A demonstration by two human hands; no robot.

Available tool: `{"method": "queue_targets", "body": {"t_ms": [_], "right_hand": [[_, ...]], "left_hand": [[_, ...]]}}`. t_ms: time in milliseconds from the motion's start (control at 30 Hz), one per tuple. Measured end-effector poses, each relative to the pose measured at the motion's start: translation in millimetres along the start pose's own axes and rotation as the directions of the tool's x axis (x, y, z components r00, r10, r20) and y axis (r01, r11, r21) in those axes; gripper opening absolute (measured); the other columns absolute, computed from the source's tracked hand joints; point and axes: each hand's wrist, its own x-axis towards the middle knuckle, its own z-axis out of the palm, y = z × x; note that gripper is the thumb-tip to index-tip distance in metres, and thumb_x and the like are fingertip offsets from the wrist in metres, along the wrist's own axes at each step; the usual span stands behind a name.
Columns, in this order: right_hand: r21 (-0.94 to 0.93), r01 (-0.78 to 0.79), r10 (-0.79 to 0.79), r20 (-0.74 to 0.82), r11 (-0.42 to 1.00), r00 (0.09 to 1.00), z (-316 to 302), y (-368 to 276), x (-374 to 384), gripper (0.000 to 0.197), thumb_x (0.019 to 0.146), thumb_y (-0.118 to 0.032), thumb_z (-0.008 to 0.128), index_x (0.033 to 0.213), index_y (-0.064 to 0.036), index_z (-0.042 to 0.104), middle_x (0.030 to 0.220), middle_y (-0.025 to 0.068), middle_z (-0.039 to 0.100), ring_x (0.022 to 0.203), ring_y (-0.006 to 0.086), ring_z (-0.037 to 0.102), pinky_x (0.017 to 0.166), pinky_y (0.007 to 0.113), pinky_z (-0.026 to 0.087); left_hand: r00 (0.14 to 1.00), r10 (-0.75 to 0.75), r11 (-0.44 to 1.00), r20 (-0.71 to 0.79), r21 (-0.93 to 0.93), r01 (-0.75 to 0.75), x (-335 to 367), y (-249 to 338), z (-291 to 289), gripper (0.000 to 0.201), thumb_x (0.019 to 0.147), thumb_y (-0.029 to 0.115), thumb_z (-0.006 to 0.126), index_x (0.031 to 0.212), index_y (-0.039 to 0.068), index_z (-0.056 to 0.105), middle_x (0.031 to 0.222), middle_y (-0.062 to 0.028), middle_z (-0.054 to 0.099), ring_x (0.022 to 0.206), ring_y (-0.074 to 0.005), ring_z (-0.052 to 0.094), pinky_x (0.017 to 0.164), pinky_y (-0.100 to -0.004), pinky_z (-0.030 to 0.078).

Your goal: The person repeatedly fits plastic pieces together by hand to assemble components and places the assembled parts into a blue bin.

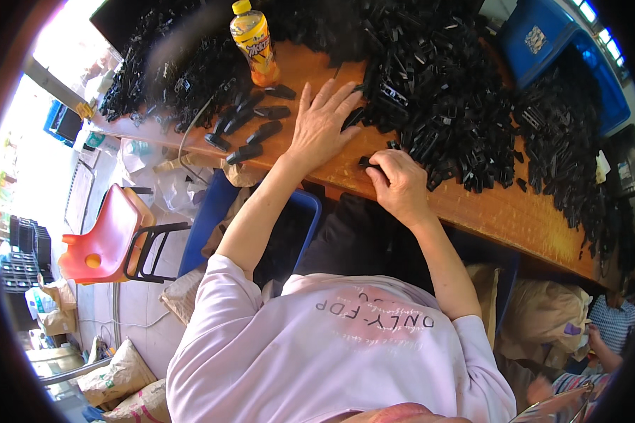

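Note:
My left hand (pixel 320 127) lies with its fingers stretched out over the wooden table (pixel 310 67). Its fingertips reach a few black plastic pieces (pixel 353 120) at the edge of a big heap. Closer to the table's front edge, my right hand (pixel 402 182) is closed, thumb against fingers, on a small black plastic part (pixel 366 162); most of that part is hidden. Right beside it rises the heap of black plastic parts (pixel 448 106). Several longer black pieces (pixel 263 132) lie separately, left of my left hand.
A yellow-capped drink bottle (pixel 255 46) stands behind the loose pieces. Another black pile (pixel 166 81) covers the table's left part. Blue bins (pixel 536 42) are at the back right. A pink chair (pixel 106 236) stands at left. Another person's arm (pixel 603 349) shows at lower right.

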Motion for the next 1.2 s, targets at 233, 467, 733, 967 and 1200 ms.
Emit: {"method": "queue_targets", "body": {"t_ms": [233, 467, 733, 967, 1200], "right_hand": [[-0.124, -0.052, 0.042, -0.082, 0.991, 0.996, -6, -1, -19, 0.030, 0.086, -0.007, 0.081, 0.114, -0.0051, 0.071, 0.107, 0.0110, 0.074, 0.102, 0.0347, 0.069, 0.085, 0.044, 0.057], [-0.138, -0.131, 0.121, -0.075, 0.982, 0.990, -4, 3, -19, 0.029, 0.086, -0.007, 0.081, 0.112, -0.0043, 0.071, 0.114, 0.0097, 0.069, 0.103, 0.0344, 0.067, 0.085, 0.045, 0.056], [-0.015, -0.165, 0.164, -0.065, 0.986, 0.984, -8, 8, -22, 0.026, 0.088, -0.009, 0.081, 0.112, -0.0041, 0.073, 0.113, 0.0108, 0.072, 0.103, 0.0341, 0.069, 0.086, 0.045, 0.057], [0.074, -0.094, 0.094, -0.006, 0.993, 0.996, -8, -3, -7, 0.020, 0.087, -0.005, 0.081, 0.105, -0.0018, 0.073, 0.106, 0.0118, 0.072, 0.101, 0.0343, 0.070, 0.084, 0.042, 0.057], [0.133, 0.069, -0.085, 0.122, 0.989, 0.989, -5, 8, 9, 0.019, 0.083, -0.003, 0.081, 0.100, -0.0010, 0.072, 0.100, 0.0112, 0.068, 0.089, 0.0357, 0.065, 0.075, 0.046, 0.053]], "left_hand": [[0.993, 0.105, 0.983, -0.062, 0.157, -0.094, -24, 16, -19, 0.029, 0.092, 0.020, 0.074, 0.117, 0.005, 0.076, 0.133, -0.0063, 0.071, 0.134, -0.0299, 0.059, 0.117, -0.0523, 0.042], [0.977, 0.185, 0.975, -0.102, -0.105, -0.196, -57, 48, -30, 0.028, 0.082, 0.002, 0.072, 0.110, 0.001, 0.074, 0.125, -0.0074, 0.072, 0.112, -0.0305, 0.068, 0.093, -0.0421, 0.057], [0.993, -0.060, 0.909, -0.104, -0.416, 0.011, -73, 51, -25, 0.035, 0.084, -0.003, 0.075, 0.118, 0.006, 0.075, 0.125, -0.0102, 0.074, 0.114, -0.0335, 0.069, 0.099, -0.0444, 0.055], [0.977, -0.211, 0.905, -0.024, -0.381, 0.186, -73, 55, -29, 0.040, 0.083, -0.001, 0.080, 0.123, 0.007, 0.076, 0.114, -0.0111, 0.077, 0.112, -0.0342, 0.071, 0.100, -0.0425, 0.055], [0.951, -0.290, 0.765, 0.108, -0.571, 0.298, -63, 49, -31, 0.040, 0.083, 0.000, 0.080, 0.123, 0.006, 0.076, 0.107, -0.0122, 0.079, 0.103, -0.0274, 0.076, 0.089, -0.0370, 0.060]]}}
